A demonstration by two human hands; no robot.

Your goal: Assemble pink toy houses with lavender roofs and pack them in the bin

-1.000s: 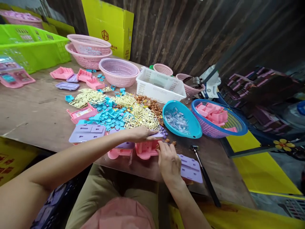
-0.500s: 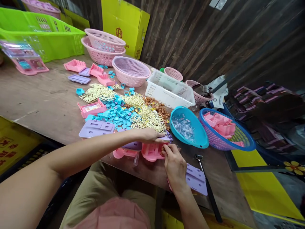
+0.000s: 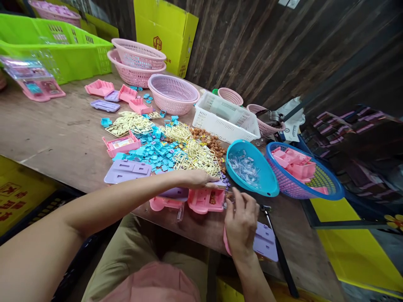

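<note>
My left hand (image 3: 200, 179) reaches across the table's front and grips the raised purple lid of a pink plastic toy case (image 3: 201, 202), fingers partly hidden behind it. A small brown piece (image 3: 213, 198) sits in a compartment of the pink case. Just right of the case is my right hand (image 3: 241, 220), fingers bent and parted, with nothing visible in them. Beneath the right hand lies another toy case with a purple lid (image 3: 266, 242). A second pink case (image 3: 165, 202) stands left of the gripped one, partly under my left forearm.
Behind lie heaps of cyan pieces (image 3: 157, 151), cream frames (image 3: 201, 155) and brown pieces (image 3: 215, 146). A blue bowl (image 3: 272, 188) of clear parts and a blue-rimmed basket (image 3: 338, 191) of pink parts stand right. A black-handled hammer-like tool (image 3: 285, 264) lies at the right edge.
My right hand has moved from inside the pink case to the right, its fingers opening. The brown piece now shows in the compartment. My left hand stays on the lid.
</note>
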